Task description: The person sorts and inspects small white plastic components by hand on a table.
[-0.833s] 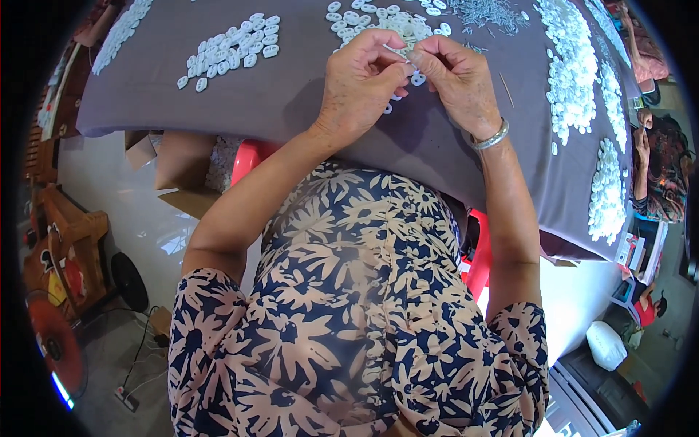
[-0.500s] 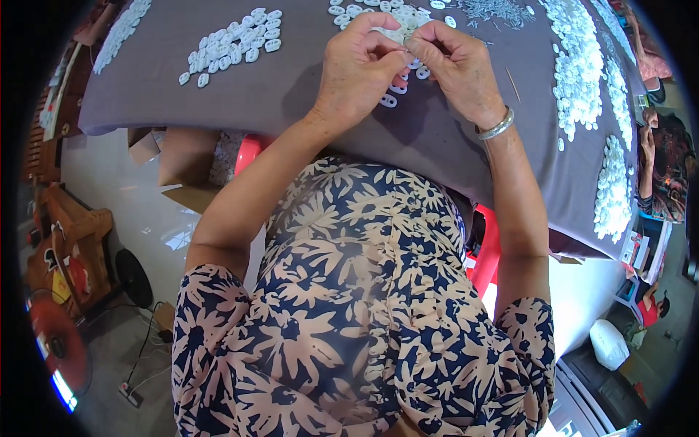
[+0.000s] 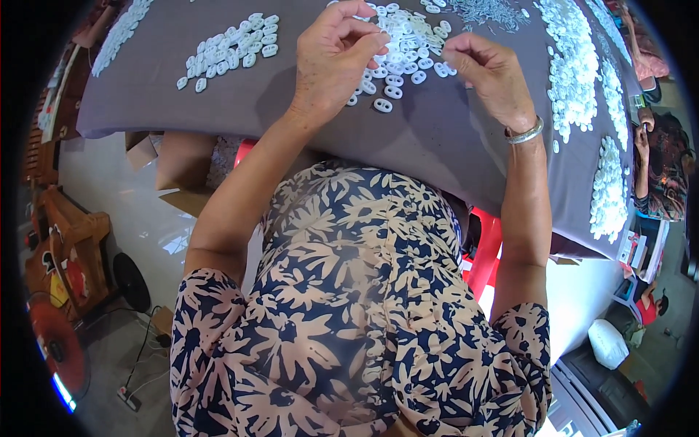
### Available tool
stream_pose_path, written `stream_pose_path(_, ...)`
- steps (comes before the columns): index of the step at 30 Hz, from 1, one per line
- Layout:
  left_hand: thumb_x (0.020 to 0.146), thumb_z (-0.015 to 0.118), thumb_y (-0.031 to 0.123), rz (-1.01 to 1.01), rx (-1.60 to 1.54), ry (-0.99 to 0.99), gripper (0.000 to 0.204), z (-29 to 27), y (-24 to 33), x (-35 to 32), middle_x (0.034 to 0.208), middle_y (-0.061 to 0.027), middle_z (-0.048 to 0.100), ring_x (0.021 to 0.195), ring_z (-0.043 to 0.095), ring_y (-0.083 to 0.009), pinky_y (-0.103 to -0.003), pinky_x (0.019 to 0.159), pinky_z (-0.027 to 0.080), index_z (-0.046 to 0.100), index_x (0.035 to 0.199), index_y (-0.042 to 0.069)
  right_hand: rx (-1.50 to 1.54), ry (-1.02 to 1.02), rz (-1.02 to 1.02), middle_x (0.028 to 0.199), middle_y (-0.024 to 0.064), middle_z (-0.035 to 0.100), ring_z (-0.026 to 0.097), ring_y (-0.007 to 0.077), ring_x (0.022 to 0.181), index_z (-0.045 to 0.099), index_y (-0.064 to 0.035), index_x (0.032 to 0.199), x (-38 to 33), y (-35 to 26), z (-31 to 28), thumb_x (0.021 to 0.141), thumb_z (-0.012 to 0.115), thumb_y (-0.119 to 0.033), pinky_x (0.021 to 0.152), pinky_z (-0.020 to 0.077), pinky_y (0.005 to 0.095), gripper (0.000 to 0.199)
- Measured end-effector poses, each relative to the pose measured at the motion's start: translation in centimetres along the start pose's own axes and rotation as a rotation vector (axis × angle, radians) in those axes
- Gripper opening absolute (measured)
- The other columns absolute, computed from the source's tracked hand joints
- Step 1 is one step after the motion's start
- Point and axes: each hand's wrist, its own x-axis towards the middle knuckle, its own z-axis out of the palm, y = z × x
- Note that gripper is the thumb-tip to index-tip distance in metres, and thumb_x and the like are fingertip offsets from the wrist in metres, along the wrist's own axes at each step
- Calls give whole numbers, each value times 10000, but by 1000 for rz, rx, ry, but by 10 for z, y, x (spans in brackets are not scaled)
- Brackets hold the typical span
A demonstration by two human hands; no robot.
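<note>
I sit at a table under a grey cloth [image 3: 437,146]. My left hand [image 3: 331,62] has its fingertips pinched at the near edge of a heap of small white oval parts [image 3: 408,33], seemingly on one of them. My right hand [image 3: 491,76], with a silver bracelet on the wrist, hovers just right of that heap. Its thumb and fingers are pinched together, and anything between them is too small to see. A single white part [image 3: 382,105] lies on the cloth between my hands.
More white parts lie in a patch at the left [image 3: 233,47] and in long heaps on the right [image 3: 575,73]. Thin metal pins [image 3: 488,11] lie at the far edge. A red stool [image 3: 484,251], cardboard boxes [image 3: 182,156] and another person [image 3: 655,171] are nearby.
My hands were joined over the heap, working a small piece together. They have now drawn apart, the left staying at the heap and the right moving to the right.
</note>
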Motion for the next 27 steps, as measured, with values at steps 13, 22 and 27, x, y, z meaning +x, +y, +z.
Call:
stream_pose_path(13, 835, 640, 7, 33, -36, 9, 257, 5, -5, -4, 850, -73, 642, 734, 627, -104, -218, 571, 497, 543, 1072, 25, -338, -169, -2, 795, -26, 606, 514, 52, 704, 657, -24, 952, 11, 3, -24, 877, 626, -101, 646, 429, 213, 111)
stream_pose_path(22, 844, 634, 16, 25, -1, -7, 255, 7, -6, -7, 851, -63, 641, 732, 628, -101, -208, 566, 495, 547, 1083, 25, -372, -65, -175, 812, 21, 583, 547, 95, 691, 651, -29, 943, 8, 15, -6, 821, 650, -27, 629, 444, 235, 122)
stream_pose_path(27, 841, 633, 12, 16, 19, 4, 254, 8, -5, -7, 848, -60, 643, 723, 627, -98, -206, 563, 494, 549, 1080, 29, -406, -61, -249, 838, 24, 579, 557, 102, 690, 650, -33, 953, 3, 4, 4, 798, 661, 1, 626, 453, 247, 159)
